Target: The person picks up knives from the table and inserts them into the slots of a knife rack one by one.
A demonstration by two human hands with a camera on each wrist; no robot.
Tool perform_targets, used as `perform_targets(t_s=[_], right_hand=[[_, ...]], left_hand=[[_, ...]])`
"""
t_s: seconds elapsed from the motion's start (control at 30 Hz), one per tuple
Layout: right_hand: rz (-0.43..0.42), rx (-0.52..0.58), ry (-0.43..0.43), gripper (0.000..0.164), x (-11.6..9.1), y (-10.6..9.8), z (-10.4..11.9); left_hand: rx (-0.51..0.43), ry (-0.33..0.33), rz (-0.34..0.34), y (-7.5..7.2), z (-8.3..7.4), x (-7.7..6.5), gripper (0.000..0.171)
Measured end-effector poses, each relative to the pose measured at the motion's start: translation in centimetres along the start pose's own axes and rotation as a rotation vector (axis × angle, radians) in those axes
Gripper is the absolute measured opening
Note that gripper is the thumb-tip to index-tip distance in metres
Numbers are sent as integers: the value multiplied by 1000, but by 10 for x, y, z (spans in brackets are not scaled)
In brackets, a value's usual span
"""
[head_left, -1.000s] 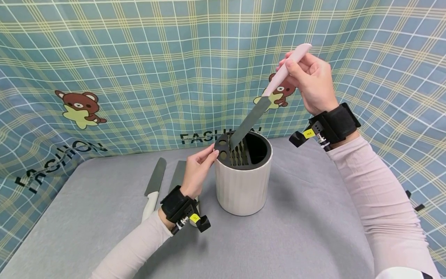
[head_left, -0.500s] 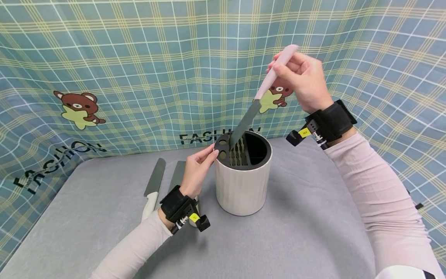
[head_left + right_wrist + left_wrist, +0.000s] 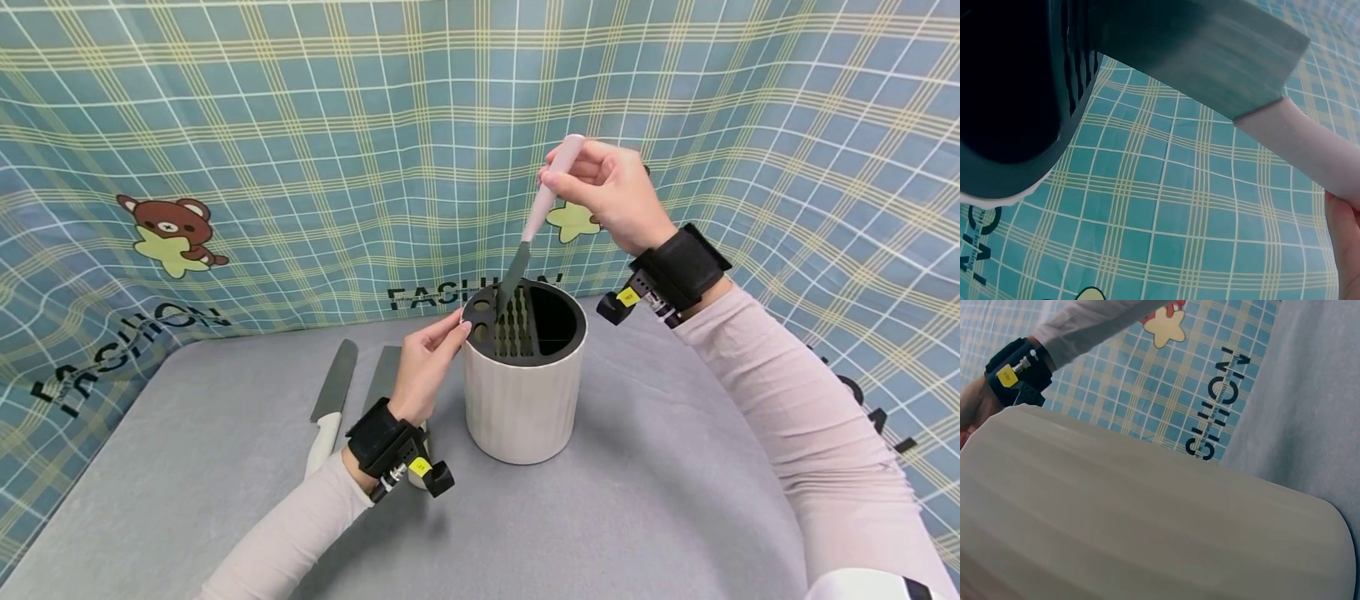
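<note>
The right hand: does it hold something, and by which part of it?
The right hand holds a knife by its pale pink handle, gripping toward the end away from the blade.

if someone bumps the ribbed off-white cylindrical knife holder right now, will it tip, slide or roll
The ribbed off-white cylindrical knife holder stands upright on a broad base, so it would probably slide before tipping, and is unlikely to roll. The grey cloth underneath may add some drag. With the left hand touching its rim, a light bump might barely shift it.
</note>
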State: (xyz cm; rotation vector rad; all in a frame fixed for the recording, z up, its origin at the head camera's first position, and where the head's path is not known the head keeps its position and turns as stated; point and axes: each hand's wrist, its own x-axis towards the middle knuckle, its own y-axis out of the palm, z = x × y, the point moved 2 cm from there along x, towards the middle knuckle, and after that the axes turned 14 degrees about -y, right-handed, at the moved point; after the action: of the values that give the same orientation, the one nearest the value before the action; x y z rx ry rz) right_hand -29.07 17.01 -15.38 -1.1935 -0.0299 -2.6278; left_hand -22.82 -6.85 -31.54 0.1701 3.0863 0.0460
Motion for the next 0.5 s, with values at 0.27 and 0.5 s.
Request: perform_targets(t_s=[0.27, 0.5], right_hand=[[219, -229, 49, 18, 5, 10, 3], [446, -411, 69, 15, 11, 22, 5]], left_hand=[[10, -17, -10, 0, -1, -1, 43], [9, -17, -11, 0, -1, -1, 43]])
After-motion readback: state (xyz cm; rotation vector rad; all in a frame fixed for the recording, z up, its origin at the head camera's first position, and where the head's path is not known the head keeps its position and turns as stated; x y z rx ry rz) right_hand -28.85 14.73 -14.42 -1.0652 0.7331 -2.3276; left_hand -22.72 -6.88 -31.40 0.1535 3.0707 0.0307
